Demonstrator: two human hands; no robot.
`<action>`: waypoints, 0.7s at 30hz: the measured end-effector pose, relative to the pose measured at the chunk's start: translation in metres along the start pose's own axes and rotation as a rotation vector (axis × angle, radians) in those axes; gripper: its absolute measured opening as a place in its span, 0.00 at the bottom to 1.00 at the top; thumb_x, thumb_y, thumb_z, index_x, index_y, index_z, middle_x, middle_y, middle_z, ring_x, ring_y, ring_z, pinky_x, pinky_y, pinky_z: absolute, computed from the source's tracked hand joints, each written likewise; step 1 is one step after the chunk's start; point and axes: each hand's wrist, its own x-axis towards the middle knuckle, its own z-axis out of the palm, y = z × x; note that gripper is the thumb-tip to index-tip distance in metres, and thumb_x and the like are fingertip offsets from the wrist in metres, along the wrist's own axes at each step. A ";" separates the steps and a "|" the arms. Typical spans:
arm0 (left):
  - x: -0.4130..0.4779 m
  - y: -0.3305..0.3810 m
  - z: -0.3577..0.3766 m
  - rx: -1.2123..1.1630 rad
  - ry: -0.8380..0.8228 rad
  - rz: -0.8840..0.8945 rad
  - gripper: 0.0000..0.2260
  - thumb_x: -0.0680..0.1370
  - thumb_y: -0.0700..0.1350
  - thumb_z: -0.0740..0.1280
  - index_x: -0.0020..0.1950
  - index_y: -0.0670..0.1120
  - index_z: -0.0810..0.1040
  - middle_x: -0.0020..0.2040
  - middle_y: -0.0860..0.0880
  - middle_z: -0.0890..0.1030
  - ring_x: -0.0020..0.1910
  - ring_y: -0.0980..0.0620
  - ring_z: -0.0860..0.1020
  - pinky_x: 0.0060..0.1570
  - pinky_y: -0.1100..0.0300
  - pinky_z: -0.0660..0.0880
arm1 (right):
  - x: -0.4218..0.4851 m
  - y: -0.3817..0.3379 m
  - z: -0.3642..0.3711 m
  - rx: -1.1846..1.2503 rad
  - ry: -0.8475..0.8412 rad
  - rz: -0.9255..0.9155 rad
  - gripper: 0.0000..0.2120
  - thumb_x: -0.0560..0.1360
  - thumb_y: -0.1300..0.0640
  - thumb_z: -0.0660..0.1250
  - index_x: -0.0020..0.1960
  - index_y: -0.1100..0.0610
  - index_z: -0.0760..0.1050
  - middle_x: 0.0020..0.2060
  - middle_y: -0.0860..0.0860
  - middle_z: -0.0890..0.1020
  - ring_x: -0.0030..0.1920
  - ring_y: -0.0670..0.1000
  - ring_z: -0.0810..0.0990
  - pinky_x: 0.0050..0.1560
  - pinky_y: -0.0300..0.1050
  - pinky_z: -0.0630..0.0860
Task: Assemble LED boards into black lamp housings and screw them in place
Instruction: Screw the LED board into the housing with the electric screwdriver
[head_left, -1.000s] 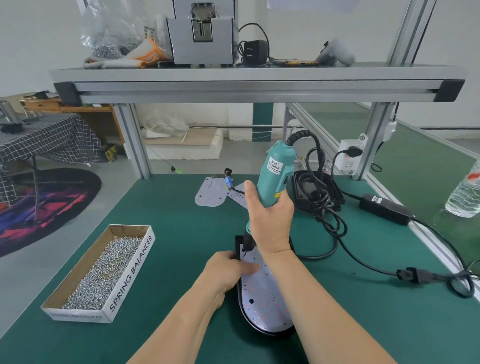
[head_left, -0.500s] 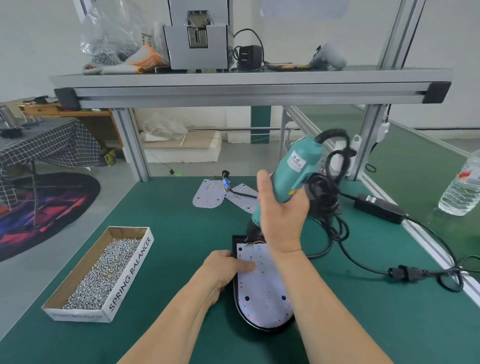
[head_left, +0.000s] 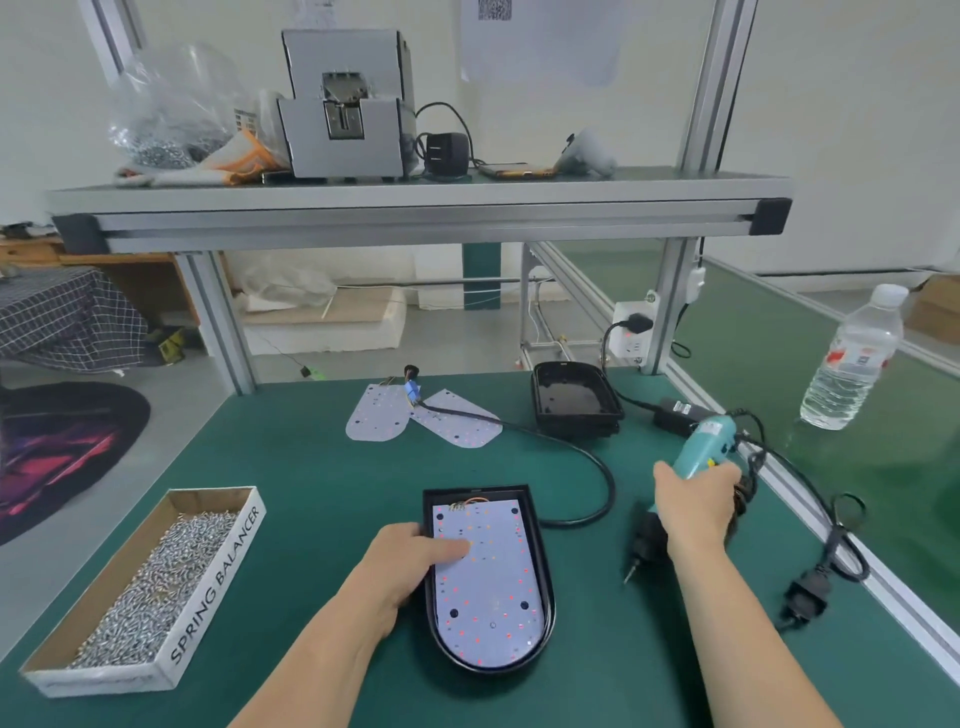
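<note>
My right hand grips the screwdriver (bit clear of the housing), so my flat left hand should press the LED board squarely down.

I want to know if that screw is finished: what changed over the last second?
The right hand swung the screwdriver off the far end of the LED board, out to the right of the housing, bit now over the table. The left hand stays pressing on the board; housing unmoved.

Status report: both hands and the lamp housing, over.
Left hand presses LED board seated in black housing. Right hand grips screwdriver, bit clear right of housing. Black cable loops beside housing, not across board.
</note>
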 end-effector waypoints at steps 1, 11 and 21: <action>0.001 -0.001 0.000 0.000 0.008 0.015 0.06 0.74 0.38 0.74 0.50 0.39 0.84 0.43 0.45 0.87 0.41 0.47 0.87 0.39 0.60 0.79 | 0.000 0.004 -0.001 -0.087 -0.001 -0.010 0.24 0.74 0.58 0.71 0.65 0.60 0.63 0.59 0.60 0.76 0.45 0.62 0.80 0.49 0.57 0.78; -0.005 -0.024 0.015 0.144 0.389 0.315 0.18 0.79 0.50 0.68 0.34 0.42 0.71 0.27 0.53 0.72 0.28 0.56 0.66 0.32 0.61 0.65 | -0.025 -0.045 0.069 -0.436 -0.229 -0.810 0.19 0.75 0.69 0.64 0.65 0.61 0.76 0.64 0.57 0.75 0.64 0.59 0.73 0.65 0.49 0.67; 0.006 -0.013 0.021 0.124 0.595 0.262 0.20 0.81 0.50 0.64 0.33 0.43 0.66 0.28 0.50 0.71 0.28 0.51 0.66 0.30 0.57 0.64 | -0.020 -0.075 0.203 -0.932 -0.881 -0.473 0.32 0.81 0.66 0.57 0.81 0.64 0.47 0.79 0.64 0.53 0.76 0.64 0.62 0.71 0.52 0.65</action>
